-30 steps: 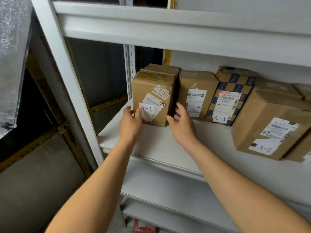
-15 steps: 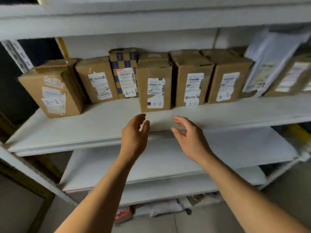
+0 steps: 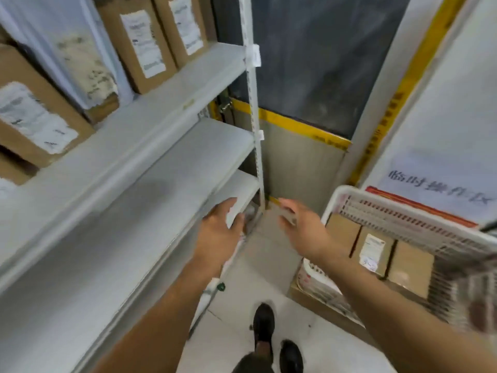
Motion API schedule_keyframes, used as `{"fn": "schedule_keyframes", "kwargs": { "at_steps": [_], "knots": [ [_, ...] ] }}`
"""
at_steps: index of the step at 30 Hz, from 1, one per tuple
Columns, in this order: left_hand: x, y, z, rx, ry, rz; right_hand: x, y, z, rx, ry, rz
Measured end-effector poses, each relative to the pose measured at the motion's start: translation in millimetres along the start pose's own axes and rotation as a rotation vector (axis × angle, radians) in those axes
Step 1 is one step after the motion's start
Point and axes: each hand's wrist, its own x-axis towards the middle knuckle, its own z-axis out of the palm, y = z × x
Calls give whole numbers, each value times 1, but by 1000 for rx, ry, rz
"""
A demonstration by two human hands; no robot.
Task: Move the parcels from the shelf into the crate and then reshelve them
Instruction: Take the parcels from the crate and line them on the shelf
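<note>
Reaching forward with nothing in either one, the left hand (image 3: 219,232) and right hand (image 3: 302,230) hang side by side in the middle of the frame, fingers loosely spread and straight, palms turned toward each other as though spaced for the width of a box. The left hand sits in front of the edge of the white metal shelf (image 3: 150,168), just beside but not clearly touching it; motion blur makes contact hard to judge. Cardboard parcels (image 3: 139,41) with white shipping labels stand upright along the shelf at the upper left, labels facing out so they can be read. At the right, a white slotted plastic crate (image 3: 403,211) holds more brown parcels (image 3: 373,251) packed upright side by side. Judging from the open pose aimed toward the crate side, the hands seem ready to fetch a parcel for reshelving. Two dark shoes (image 3: 265,325) show at bottom centre.
</note>
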Motion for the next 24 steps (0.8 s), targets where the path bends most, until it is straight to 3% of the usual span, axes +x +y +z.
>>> {"fn": "schedule_keyframes", "kwargs": {
  "at_steps": [10, 16, 19, 24],
  "knots": [
    [63, 75, 258, 17, -679, 206, -31, 206, -67, 32, 251, 602],
    [49, 92, 405, 37, -972, 124, -43, 335, -91, 62, 328, 823],
    [40, 97, 481, 53, -1057, 115, -42, 405, -103, 75, 320, 856],
    [34, 103, 593, 79, -1061, 102, -39, 500, -118, 65, 306, 881]
  ]
}}
